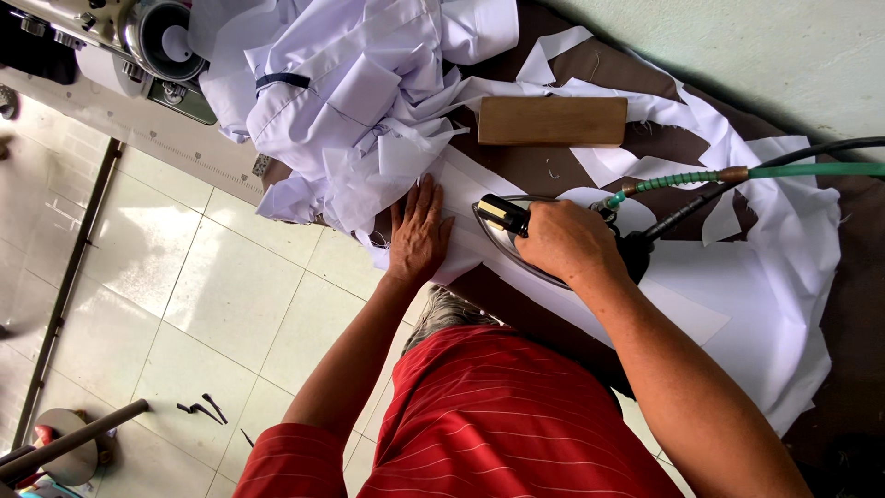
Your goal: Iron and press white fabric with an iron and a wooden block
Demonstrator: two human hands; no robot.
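Iron (516, 231) sits on a white cloth strip (479, 189) at the near edge of the dark tabletop (664, 143). Right hand (567, 242) fingers are clenched around the iron's handle. Left hand (419, 231) lies flat on the strip just beside the iron's tip, fingers released and spread. A green hose (793, 171) runs to the iron's rear. A wooden block (551, 121) rests behind the iron, and a pile of white garments (350, 92) lies beyond the left hand.
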